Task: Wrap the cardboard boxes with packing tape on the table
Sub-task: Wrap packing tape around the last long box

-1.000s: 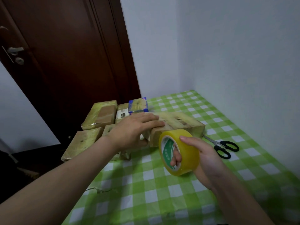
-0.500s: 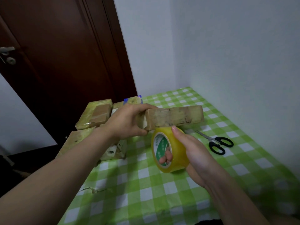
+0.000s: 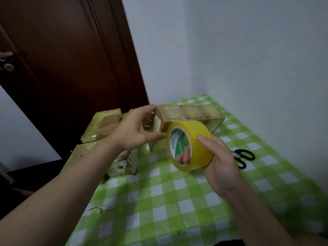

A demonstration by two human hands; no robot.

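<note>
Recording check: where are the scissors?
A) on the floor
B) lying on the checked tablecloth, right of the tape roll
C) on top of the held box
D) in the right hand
B: the scissors lie flat on the tablecloth, beyond the right hand gripping the tape roll.

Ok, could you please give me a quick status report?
Left hand grips long cardboard box by its end. Right hand holds yellow tape roll in front of it. Black-handled scissors lie aside.

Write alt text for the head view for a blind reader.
A left hand grips one end of a taped cardboard box at a green checked table, while the right hand holds a yellow tape roll in front of it. Scissors lie to the right.
</note>
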